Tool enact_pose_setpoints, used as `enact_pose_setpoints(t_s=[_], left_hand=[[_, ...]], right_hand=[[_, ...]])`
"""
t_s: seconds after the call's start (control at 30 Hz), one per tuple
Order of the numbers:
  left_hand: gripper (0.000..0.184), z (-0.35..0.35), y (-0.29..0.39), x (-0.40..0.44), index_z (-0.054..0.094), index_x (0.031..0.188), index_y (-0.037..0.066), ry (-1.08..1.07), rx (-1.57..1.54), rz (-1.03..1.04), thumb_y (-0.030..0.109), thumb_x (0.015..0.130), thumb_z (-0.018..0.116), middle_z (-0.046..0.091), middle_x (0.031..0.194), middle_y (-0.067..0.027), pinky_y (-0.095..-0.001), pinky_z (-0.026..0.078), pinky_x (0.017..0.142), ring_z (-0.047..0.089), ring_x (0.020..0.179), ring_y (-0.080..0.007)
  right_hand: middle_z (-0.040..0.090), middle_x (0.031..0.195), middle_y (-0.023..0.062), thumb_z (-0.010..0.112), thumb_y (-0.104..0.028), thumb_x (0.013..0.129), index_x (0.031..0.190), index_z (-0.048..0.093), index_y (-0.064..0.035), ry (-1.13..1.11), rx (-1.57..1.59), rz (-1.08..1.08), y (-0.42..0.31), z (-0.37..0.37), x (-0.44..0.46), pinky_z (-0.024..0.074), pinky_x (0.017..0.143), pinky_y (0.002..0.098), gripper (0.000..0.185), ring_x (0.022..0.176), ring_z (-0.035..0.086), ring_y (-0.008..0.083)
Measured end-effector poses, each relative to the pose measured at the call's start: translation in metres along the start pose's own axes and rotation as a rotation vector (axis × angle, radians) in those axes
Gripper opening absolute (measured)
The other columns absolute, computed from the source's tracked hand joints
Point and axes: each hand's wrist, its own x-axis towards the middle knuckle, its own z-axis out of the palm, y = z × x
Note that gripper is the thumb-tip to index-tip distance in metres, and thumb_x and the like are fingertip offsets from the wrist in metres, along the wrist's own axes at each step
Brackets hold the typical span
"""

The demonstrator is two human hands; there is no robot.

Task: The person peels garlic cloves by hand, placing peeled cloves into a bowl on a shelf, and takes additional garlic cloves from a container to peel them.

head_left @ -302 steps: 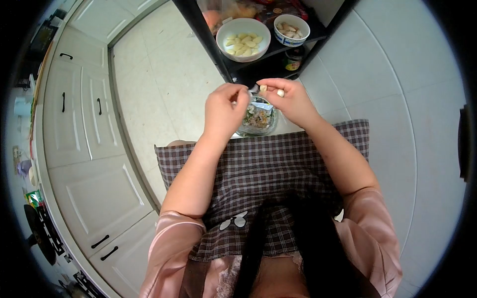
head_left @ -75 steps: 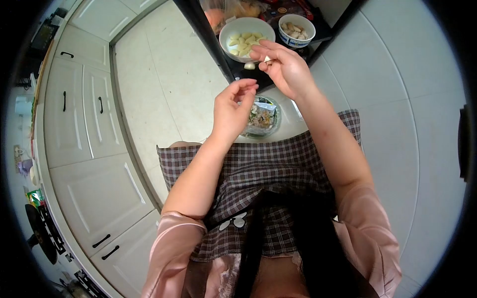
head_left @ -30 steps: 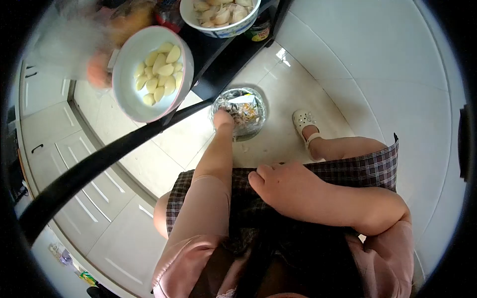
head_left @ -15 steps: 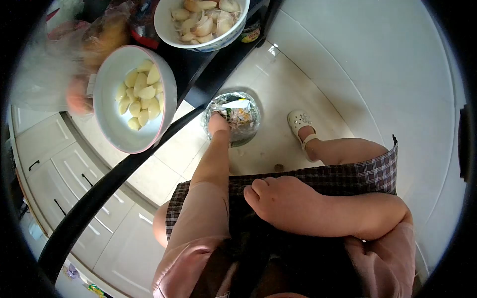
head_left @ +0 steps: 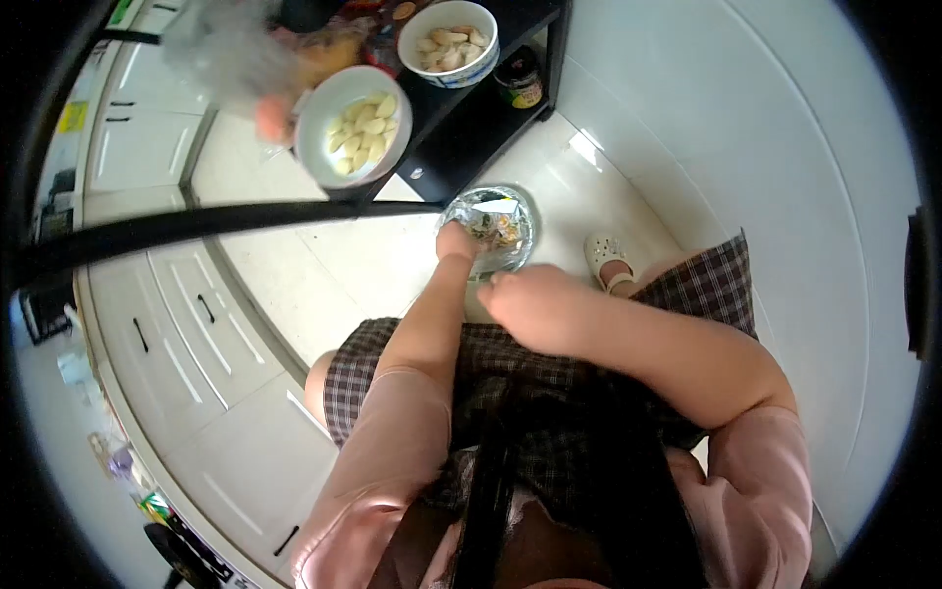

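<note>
My left hand [head_left: 456,242] is at the left rim of a lined bin [head_left: 520,250] on the floor, its fingers pointing down and hidden from view. Scraps and a white packet [head_left: 498,206] lie inside the bin. Over the lap, to the lower right of the bin, my right hand [head_left: 530,306] has its fingers curled in; what they hold, if anything, is hidden. Peeled garlic cloves [head_left: 365,128] lie in a white bowl [head_left: 312,133] on the black shelf. Beside it, a patterned bowl [head_left: 459,74] holds unpeeled cloves [head_left: 449,47].
The black shelf [head_left: 461,147] stands ahead, with a jar [head_left: 519,79] on its lower level and plastic bags on top. A black post [head_left: 245,218] crosses the left side. White cabinets [head_left: 177,334] line the left; a tiled wall [head_left: 746,177] rises at right. A shoe [head_left: 608,257] is near the bin.
The view has drawn back from the shelf, so the bowls look smaller. My right hand has risen from the lap towards the bin. My left hand stays at the bin.
</note>
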Motion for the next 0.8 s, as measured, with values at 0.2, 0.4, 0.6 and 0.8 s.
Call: enact_pose_setpoints(t_s=[0.2,0.4,0.6,0.8], left_hand=[[0.025,-0.047,0.000,-0.045,0.066,0.085,0.001,0.154,-0.225,0.041,0.023,0.075,0.058,0.064,0.091,-0.0206,-0.0400,0.049,0.079,0.062,0.089,-0.0337],[0.028,-0.137,0.022,-0.111,0.063,0.094,-0.001,0.622,-0.628,0.551,0.023,0.089,0.050,0.062,0.073,-0.0192,-0.0372,0.048,0.065,0.062,0.068,-0.0292],[0.023,-0.250,0.063,-0.160,0.062,0.100,0.000,1.142,-0.517,0.593,0.015,0.084,0.056,0.062,0.084,-0.0227,-0.0394,0.048,0.069,0.061,0.079,-0.0362],[0.034,-0.258,0.071,-0.150,0.054,0.107,-0.002,1.008,-0.620,0.429,0.013,0.077,0.059,0.061,0.085,-0.0262,-0.0457,0.046,0.076,0.058,0.084,-0.0415]], right_hand=[[0.062,0.091,0.0186,0.050,0.001,0.074,0.096,0.058,0.0005,0.153,-0.101,0.041,0.013,0.011,-0.004,0.0496,0.075,0.0402,0.024,0.084,0.061,0.0341],[0.063,0.086,0.0186,0.052,-0.003,0.073,0.090,0.061,-0.0021,0.300,-0.168,0.101,0.009,0.024,-0.013,0.0496,0.072,0.0415,0.019,0.083,0.061,0.0345],[0.062,0.074,0.0153,0.054,-0.010,0.081,0.088,0.060,-0.0008,0.564,-0.027,-0.153,0.013,0.032,0.002,0.0489,0.063,0.0376,0.013,0.070,0.061,0.0297],[0.059,0.077,0.0055,0.055,-0.002,0.079,0.092,0.058,0.0004,0.362,1.100,0.129,0.038,0.030,0.035,0.0420,0.053,0.0220,0.014,0.062,0.051,0.0093]])
